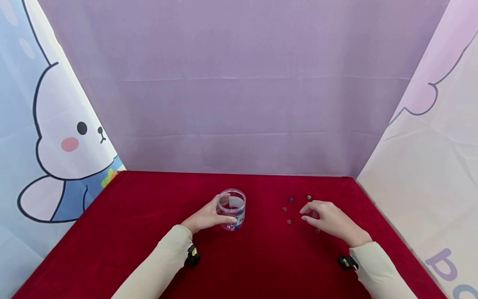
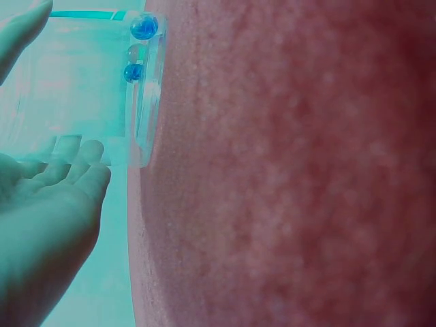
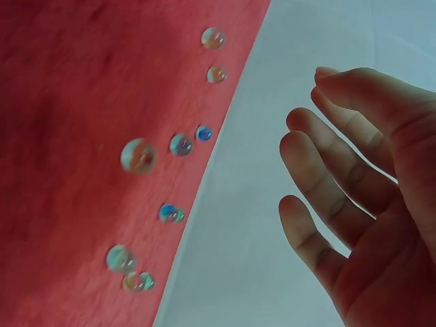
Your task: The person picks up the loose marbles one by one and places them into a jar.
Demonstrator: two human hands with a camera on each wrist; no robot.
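Observation:
Around the side of a clear plastic jar (image 1: 236, 204), my left hand (image 1: 207, 216) has its thumb and fingers wrapped. The jar stands upright on red cloth, its mouth uncovered. In the left wrist view, a blue marble (image 2: 144, 27) and a couple more lie at the bottom of the jar (image 2: 75, 88). My right hand (image 1: 330, 218) hovers over the cloth with loosely bent fingers and nothing between them. Near it lie several glass marbles, among them a blue marble (image 1: 291, 199) and a green marble (image 1: 309, 197). The right wrist view shows clear marbles (image 3: 138, 157) scattered beside the hand.
Red cloth (image 1: 261, 257) covers the table. A purple curtain (image 1: 239, 104) stands behind it, with a rabbit-printed sheet (image 1: 71, 124) at the left and a pale printed sheet (image 1: 429, 178) at the right.

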